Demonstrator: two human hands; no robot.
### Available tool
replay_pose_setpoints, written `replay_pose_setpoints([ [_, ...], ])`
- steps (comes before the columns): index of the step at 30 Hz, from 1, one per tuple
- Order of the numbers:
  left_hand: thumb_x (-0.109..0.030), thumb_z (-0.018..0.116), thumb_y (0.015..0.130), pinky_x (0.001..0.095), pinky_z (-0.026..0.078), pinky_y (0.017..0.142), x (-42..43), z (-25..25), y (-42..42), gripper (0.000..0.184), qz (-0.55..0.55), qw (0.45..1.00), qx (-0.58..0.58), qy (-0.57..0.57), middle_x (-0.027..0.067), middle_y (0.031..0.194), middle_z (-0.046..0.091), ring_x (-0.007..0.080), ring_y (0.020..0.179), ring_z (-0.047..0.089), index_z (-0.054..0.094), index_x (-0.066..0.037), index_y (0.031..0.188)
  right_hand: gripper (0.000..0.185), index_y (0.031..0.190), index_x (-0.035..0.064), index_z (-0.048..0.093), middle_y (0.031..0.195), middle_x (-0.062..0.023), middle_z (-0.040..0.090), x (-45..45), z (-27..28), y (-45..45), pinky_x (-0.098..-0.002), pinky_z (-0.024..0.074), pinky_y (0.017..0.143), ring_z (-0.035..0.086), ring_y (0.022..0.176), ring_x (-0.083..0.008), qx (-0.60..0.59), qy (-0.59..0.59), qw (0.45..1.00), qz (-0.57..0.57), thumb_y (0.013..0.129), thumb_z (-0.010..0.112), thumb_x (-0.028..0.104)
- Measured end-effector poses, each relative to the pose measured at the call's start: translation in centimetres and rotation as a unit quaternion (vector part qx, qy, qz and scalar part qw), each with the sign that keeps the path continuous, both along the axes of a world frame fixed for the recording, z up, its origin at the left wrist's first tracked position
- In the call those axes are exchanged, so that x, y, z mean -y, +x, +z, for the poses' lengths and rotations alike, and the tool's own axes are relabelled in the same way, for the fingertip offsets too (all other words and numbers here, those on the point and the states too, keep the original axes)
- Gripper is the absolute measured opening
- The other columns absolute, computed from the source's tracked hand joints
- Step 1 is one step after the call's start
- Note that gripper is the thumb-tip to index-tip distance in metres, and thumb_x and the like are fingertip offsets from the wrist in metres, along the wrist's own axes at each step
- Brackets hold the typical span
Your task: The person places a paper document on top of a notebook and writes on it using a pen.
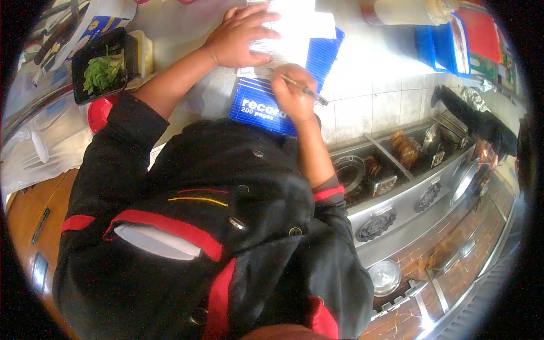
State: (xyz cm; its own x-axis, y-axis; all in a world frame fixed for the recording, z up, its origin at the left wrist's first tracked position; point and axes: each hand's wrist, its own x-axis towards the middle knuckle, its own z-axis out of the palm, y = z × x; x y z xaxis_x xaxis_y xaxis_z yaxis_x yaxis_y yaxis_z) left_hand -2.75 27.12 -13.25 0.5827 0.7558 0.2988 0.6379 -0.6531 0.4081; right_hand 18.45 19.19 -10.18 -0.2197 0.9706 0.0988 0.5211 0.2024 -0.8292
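Observation:
On the light counter at the top lies a blue record book, marked "record 200 pages". White papers rest on top of it. My left hand lies flat on the papers' left side, fingers spread. A pen is pinched in my right hand, which rests at the lower edge of the papers, over the book. The pen's tip is hidden behind my fingers.
Left are a black tray with leafy greens and a red bowl. A bottle and blue containers stand at upper right. Below them is a metal stove with several burners and a metal pot lid.

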Motion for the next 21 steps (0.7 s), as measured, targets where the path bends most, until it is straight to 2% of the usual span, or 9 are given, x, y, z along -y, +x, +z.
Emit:
replay_pose_setpoints([
  [10,-0.037,0.084,0.072,0.0553,0.031,0.113,0.02,0.28,-0.03,0.054,-0.002,1.0,0.007,-0.004,-0.0006,0.155,0.049,0.0305,0.149,0.033,0.07,-0.026,0.123,0.009,0.081,0.0034,0.072,0.083,-0.0149,0.071,0.0,-0.06,-0.15,-0.0393,0.0543,0.07,0.069,0.075,-0.0311,-0.027,-0.001,0.999,-0.032,0.082,0.067,0.011],
  [13,-0.037,0.084,0.072,0.0558,0.031,0.113,0.09,0.34,0.04,0.054,0.006,1.0,-0.013,-0.008,-0.0002,0.155,0.049,0.0307,0.149,0.034,0.07,-0.026,0.123,0.012,0.073,0.0043,0.069,0.075,-0.0173,0.067,-0.06,-0.1,-0.2,-0.0445,0.0522,0.064,0.066,0.07,-0.0362,-0.04,0.023,0.999,-0.028,0.081,0.065,0.012],
  [15,-0.037,0.084,0.072,0.056,0.032,0.112,0.08,0.37,0.0,0.054,0.007,1.0,-0.021,-0.017,0.0002,0.155,0.048,0.031,0.148,0.035,0.07,-0.026,0.123,0.01,0.08,0.0034,0.071,0.082,-0.0144,0.071,0.07,-0.24,0.02,-0.0385,0.0539,0.07,0.068,0.075,-0.0299,-0.005,0.01,1.0,-0.024,0.083,0.066,0.011],
  [19,-0.037,0.084,0.072,0.056,0.032,0.112,-0.03,0.27,0.04,0.054,0.003,1.0,-0.017,-0.011,0.0002,0.155,0.048,0.0313,0.148,0.035,0.07,-0.026,0.123,0.011,0.08,0.0038,0.071,0.081,-0.0146,0.07,0.13,-0.44,0.06,-0.0383,0.0536,0.069,0.068,0.075,-0.0306,-0.038,-0.003,0.999,-0.028,0.083,0.065,0.012],
  [21,-0.037,0.084,0.073,0.056,0.032,0.112,-0.02,0.26,0.02,0.054,0.001,1.0,-0.012,-0.009,0.0,0.155,0.048,0.0314,0.148,0.035,0.07,-0.026,0.123,0.012,0.079,0.0039,0.071,0.08,-0.0149,0.07,0.04,-0.7,0.15,-0.0384,0.0536,0.069,0.068,0.075,-0.0311,0.001,0.006,1.0,-0.023,0.083,0.064,0.013],
])
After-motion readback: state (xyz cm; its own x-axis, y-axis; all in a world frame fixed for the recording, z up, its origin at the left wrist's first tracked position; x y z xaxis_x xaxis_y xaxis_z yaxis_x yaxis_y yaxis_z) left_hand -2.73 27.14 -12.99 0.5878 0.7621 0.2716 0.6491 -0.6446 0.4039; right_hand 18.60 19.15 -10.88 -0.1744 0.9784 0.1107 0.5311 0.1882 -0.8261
